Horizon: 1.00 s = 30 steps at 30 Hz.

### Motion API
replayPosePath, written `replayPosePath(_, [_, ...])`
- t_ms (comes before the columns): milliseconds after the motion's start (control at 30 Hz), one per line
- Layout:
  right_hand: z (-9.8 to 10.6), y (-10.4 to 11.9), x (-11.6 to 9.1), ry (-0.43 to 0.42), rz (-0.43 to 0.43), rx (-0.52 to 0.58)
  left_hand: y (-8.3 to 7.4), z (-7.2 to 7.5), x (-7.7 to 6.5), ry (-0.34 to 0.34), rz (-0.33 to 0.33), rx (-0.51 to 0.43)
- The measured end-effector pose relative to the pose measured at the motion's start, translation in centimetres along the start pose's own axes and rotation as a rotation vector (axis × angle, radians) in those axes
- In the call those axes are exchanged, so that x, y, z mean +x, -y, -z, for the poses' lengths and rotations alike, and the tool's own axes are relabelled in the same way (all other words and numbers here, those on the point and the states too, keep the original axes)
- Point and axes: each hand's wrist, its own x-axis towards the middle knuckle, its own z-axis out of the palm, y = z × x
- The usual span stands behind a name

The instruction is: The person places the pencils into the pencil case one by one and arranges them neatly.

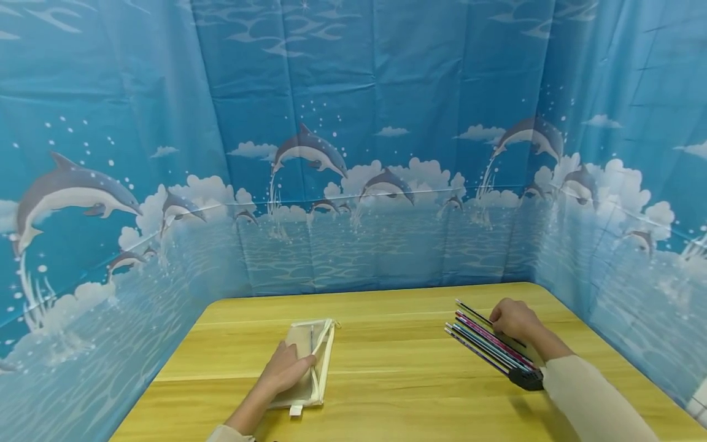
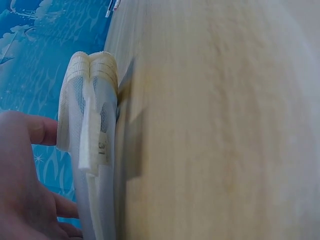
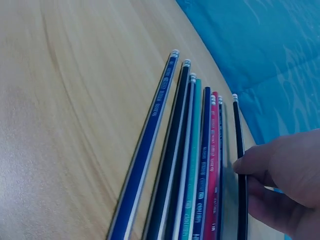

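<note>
A pale mesh zip pouch (image 1: 301, 393) lies on the table at the left, its side edge and white tag (image 2: 90, 142) near in the left wrist view. My left hand (image 1: 284, 368) rests on the pouch, thumb across it near the zip edge. A slim pencil-like thing (image 1: 312, 336) shows at the pouch's far end. On the right, my right hand (image 1: 516, 319) pinches a black pencil (image 3: 240, 130) between thumb and finger. Beside it, several pencils lie roughly side by side, among them a blue one (image 3: 150, 135), a green one (image 3: 192, 165) and a red one (image 3: 212, 165).
The wooden table (image 1: 381, 344) spreads between pouch and pencils. A blue curtain (image 1: 331, 245) printed with dolphins stands round its back and sides. A black object (image 1: 526, 379) shows by the right sleeve, over the near ends of the pencils.
</note>
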Motion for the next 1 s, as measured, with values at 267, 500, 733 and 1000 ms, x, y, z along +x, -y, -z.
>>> replayPosePath(267, [0.8,0.9,0.2,-0.028,0.030,0.030,0.2,0.0,0.1,0.001,-0.005,0.004])
replayPosePath(500, [0.4,2.9,0.3,0.008,-0.066,0.374,0.3,-0.1,0.2,0.002,-0.007,-0.003])
replayPosePath(733, [-0.7,5.7,1.0,0.085,-0.072,0.600,0.3,0.1,0.2,0.000,-0.002,-0.010])
replayPosePath(1000, [-2.8,9.2,1.6,0.128,-0.079,0.738,0.2,-0.1,0.1,-0.006,-0.006,-0.016])
